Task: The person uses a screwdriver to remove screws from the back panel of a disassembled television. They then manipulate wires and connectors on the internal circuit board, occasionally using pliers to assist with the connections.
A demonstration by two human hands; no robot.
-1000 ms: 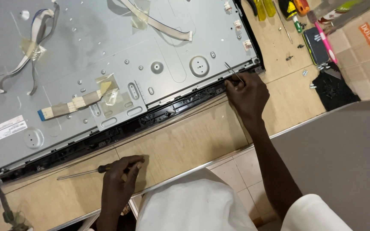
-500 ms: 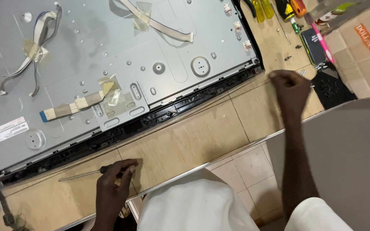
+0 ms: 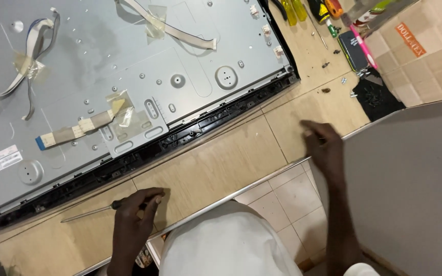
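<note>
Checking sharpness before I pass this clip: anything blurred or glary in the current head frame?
Head view: right hand is motion-smeared; left hand on the screwdriver is sharper; the grey metal back panel carries soft even light, no harsh glare.

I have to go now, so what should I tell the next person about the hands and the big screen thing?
Left hand rests on the tan worktop, gripping a long screwdriver that lies flat.
Right hand hovers over the worktop near a large grey panel; whether it holds anything is unclear.
The flat screen lies face down, metal back showing, ribbon cables taped down.
Loose screws and hand tools sit at the far right.
The black bottom strip is on the screen.
</note>
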